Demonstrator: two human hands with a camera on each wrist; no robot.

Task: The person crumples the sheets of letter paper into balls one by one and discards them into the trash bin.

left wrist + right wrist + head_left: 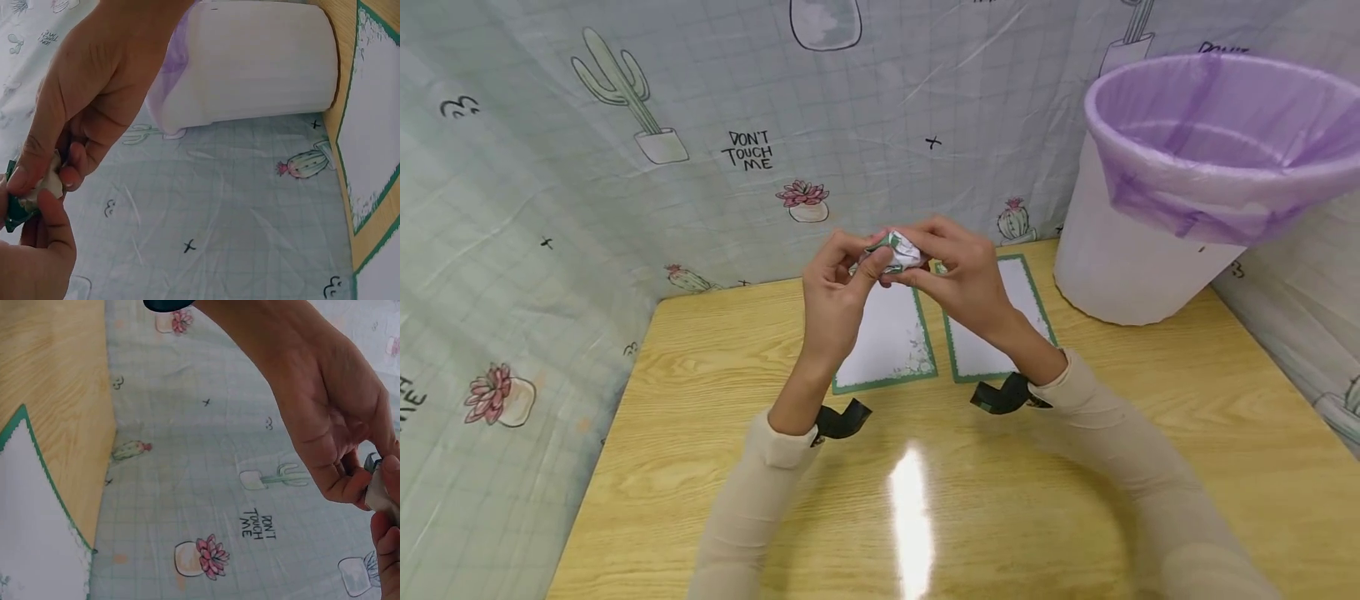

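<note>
A small crumpled piece of paper (906, 250), white with green edging, is held up between both hands, over the far part of the table. The left hand (833, 304) pinches it from the left, thumb across its front. From the other side, the right hand (972, 279) grips it between thumb and fingers. In the left wrist view the green side of the crumpled paper (22, 214) shows between the fingertips. Only a pale piece of the crumpled paper (379, 492) shows in the right wrist view, the rest covered by fingers.
Two flat white sheets with green borders, a left sheet (883, 346) and a right sheet (979, 357), lie on the wooden table (715, 450) beneath the hands. A white bin (1138, 258) with a purple liner (1195, 187) stands at the back right. Patterned cloth (880, 108) hangs behind.
</note>
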